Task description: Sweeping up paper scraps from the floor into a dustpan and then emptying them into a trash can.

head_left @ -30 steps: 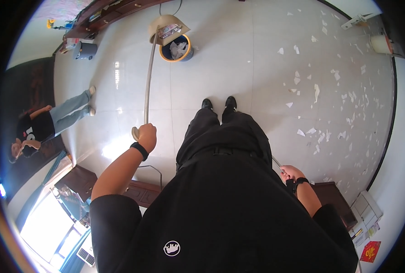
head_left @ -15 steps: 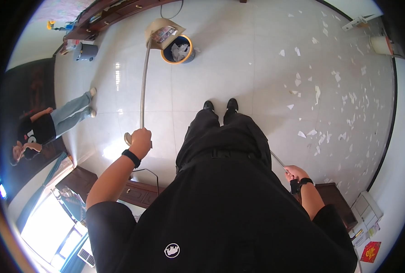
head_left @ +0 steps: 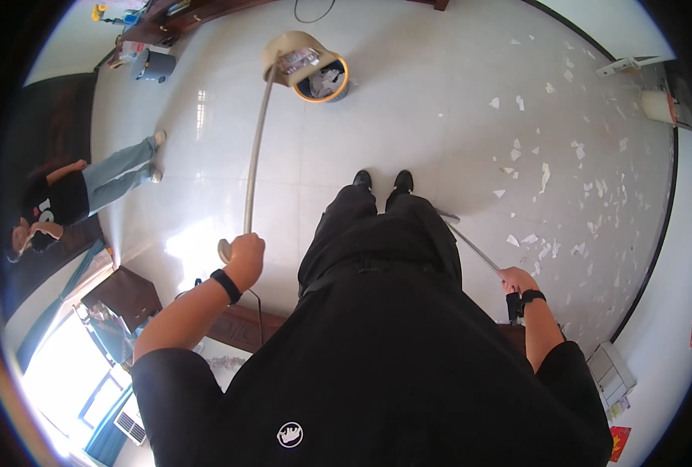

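We had our L hand [head_left: 245, 260] wrapped round the dustpan's [head_left: 293, 42] handle [head_left: 257, 148], pan partly over the bin [head_left: 346, 78] w/ paper scraps [head_left: 328, 82]; R hand [head_left: 519, 282] gripped a thin pole [head_left: 476, 250].

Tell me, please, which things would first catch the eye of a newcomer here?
Probably the white scraps scattered over the floor at the right. Next, the beige dustpan at the top, overlapping the yellow-rimmed bin in this view, its long handle in the left hand at centre-left. Then perhaps the second person near the left edge, in a black top.
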The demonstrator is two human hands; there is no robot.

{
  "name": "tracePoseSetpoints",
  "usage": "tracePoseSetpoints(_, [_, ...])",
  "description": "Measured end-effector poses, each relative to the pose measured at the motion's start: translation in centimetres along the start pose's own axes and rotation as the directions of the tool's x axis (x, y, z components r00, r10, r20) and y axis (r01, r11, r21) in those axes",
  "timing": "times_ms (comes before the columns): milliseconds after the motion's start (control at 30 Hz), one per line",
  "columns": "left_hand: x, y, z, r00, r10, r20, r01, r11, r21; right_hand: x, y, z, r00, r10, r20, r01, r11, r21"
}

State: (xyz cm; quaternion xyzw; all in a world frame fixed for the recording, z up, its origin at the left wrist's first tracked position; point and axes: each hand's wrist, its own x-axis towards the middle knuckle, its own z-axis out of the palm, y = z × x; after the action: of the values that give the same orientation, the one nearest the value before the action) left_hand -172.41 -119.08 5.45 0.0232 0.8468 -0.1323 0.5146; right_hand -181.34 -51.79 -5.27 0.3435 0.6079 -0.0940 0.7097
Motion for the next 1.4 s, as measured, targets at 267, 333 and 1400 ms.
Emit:
tracePoseSetpoints(267, [0.2,-0.7,-3.0,0.999,0.021,-0.027,-0.021,1.0,-0.014,1.3,1.0,0.7,0.998,-0.054,-0.025,0.053,0.998,-0.016])
tracePoseSetpoints(333, [0.4,-0.2,-2.7,0.998,0.03,-0.049,-0.031,0.999,-0.019,1.3,1.3,1.0,0.991,-0.118,-0.058,0.112,0.989,-0.099])
tracePoseSetpoints(1400, [14.9,-37.2,7.7,0.945,-0.252,-0.21,0.096,0.825,-0.557,-20.3,-33.5,17.0,0.868,0.003,-0.497,0.216,0.899,0.382])
